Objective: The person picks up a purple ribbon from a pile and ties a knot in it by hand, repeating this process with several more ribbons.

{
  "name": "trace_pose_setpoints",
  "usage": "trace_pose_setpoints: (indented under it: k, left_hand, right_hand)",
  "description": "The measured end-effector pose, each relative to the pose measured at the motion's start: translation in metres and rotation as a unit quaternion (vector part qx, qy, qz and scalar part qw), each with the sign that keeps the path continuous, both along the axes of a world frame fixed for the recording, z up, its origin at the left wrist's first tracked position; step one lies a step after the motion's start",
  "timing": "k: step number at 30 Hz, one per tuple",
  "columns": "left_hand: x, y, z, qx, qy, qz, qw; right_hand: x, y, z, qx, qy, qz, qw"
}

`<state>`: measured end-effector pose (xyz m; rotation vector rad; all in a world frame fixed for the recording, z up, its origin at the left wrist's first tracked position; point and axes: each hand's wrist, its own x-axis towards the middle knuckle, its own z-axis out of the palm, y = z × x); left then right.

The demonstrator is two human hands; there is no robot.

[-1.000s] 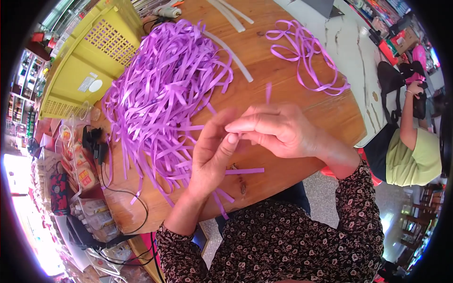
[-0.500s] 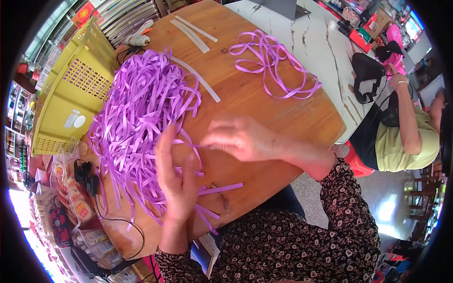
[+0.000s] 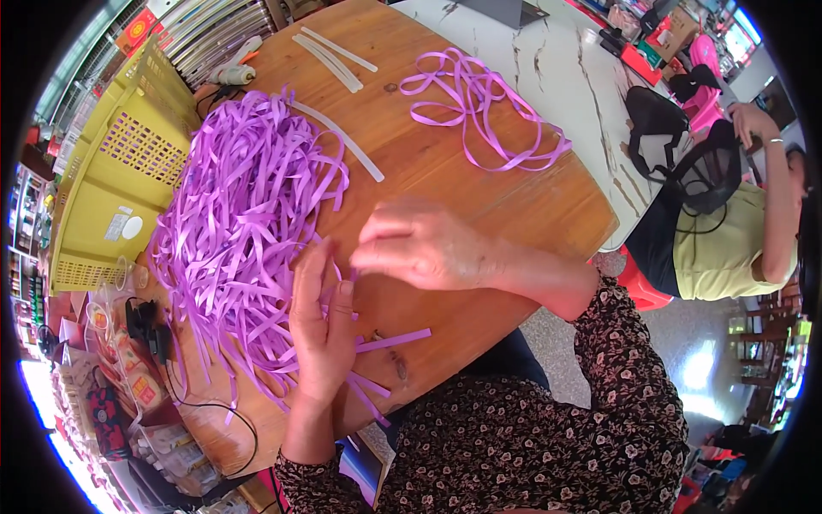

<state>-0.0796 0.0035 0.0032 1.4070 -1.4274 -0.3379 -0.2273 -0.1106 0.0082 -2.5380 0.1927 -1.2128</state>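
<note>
A big tangled heap of purple ribbon [image 3: 244,206] covers the left part of the wooden table [image 3: 514,214]. At the heap's right edge my left hand [image 3: 321,338] is raised, fingers stretched upward and thumb apart from them. Purple ribbon shows in the gap between thumb and fingers. Just right of it, above the table, my right hand [image 3: 424,248] is closed, its fingertips pinched together and slightly blurred. A bit of purple ribbon shows at those fingertips. Loose ribbon ends [image 3: 394,340] stick out beside my left wrist.
A yellow basket [image 3: 103,197] stands behind the heap, near a glue gun [image 3: 233,74]. Translucent glue sticks [image 3: 338,141] and a looser ribbon bundle [image 3: 479,111] lie farther back. A black cable [image 3: 244,420] curls at the left. Another person [image 3: 732,231] sits at the right.
My right hand has shifted slightly left, and its fingertips are closer to my left hand. The view has turned a little. The other person's arm at the right has moved outward.
</note>
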Motion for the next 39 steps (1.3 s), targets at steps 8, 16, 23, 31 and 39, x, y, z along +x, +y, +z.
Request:
trace_pose_setpoints:
  k: [8, 16, 23, 31, 39]
  left_hand:
    - [0.015, 0.013, 0.005, 0.198, 0.413, -0.089, 0.884]
    - [0.014, 0.009, 0.003, 0.181, 0.398, -0.002, 0.899]
    - [0.025, 0.010, 0.006, 0.134, 0.362, -0.008, 0.922]
    - [0.025, 0.009, 0.010, 0.115, 0.279, 0.010, 0.953]
    - [0.024, 0.004, 0.014, -0.051, -0.221, 0.070, 0.971]
  right_hand:
    - [0.006, 0.005, 0.001, 0.042, -0.026, 0.052, 0.997]
    - [-0.002, 0.000, 0.001, 0.118, -0.013, 0.020, 0.993]
    - [-0.005, -0.002, 0.000, 0.052, 0.020, -0.028, 0.998]
    - [-0.009, 0.001, 0.002, 0.049, 0.093, -0.033, 0.994]
    - [-0.009, -0.002, 0.010, 0.258, 0.101, 0.062, 0.959]
